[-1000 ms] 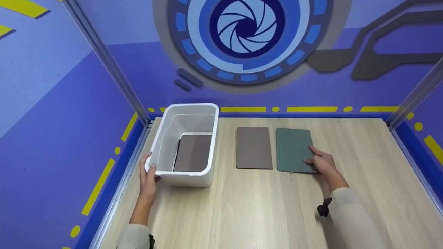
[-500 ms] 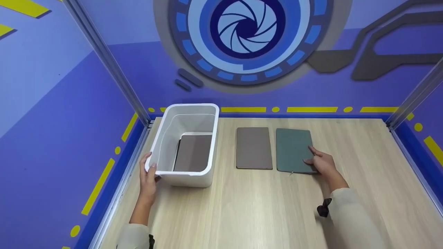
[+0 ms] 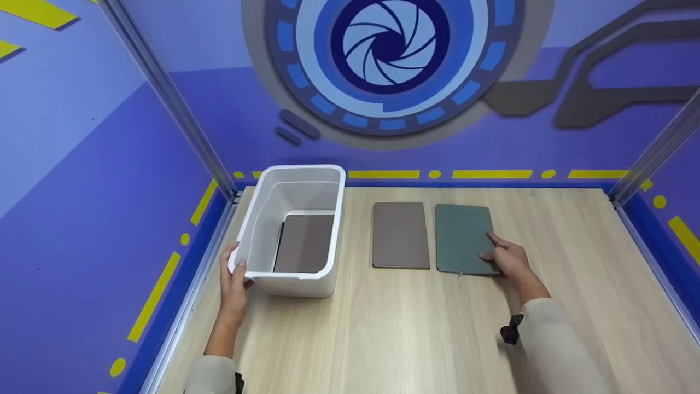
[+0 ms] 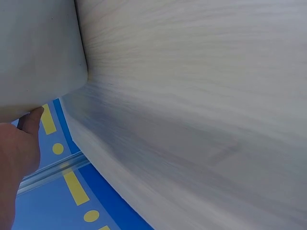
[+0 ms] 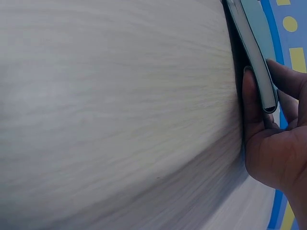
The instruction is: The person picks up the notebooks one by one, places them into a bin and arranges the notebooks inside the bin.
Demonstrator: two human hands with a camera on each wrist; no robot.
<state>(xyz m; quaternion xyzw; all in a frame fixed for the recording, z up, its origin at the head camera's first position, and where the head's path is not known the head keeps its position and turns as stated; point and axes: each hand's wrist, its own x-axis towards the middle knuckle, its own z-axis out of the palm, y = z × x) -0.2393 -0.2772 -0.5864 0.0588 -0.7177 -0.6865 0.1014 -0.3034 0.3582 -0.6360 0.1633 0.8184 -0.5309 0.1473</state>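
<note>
My left hand (image 3: 233,287) grips the near left corner of a white plastic bin (image 3: 306,285), its fingers over the rim. In the left wrist view, fingers (image 4: 32,120) meet the bin's wall (image 4: 43,52). A brown notebook (image 3: 306,241) lies flat inside the bin. My right hand (image 3: 511,260) pinches a green notebook (image 3: 464,238) at its near right corner. From the right wrist, the notebook (image 5: 259,72) shows its pale page edge, with fingers on both faces and that edge slightly off the table. Another brown notebook (image 3: 401,235) lies between the bin and the green one.
The light wooden table (image 3: 394,328) ends at a blue patterned back wall (image 3: 383,158). Side panels rise at left and right, with metal posts (image 3: 180,115) in the corners. The bin stands near the back left corner.
</note>
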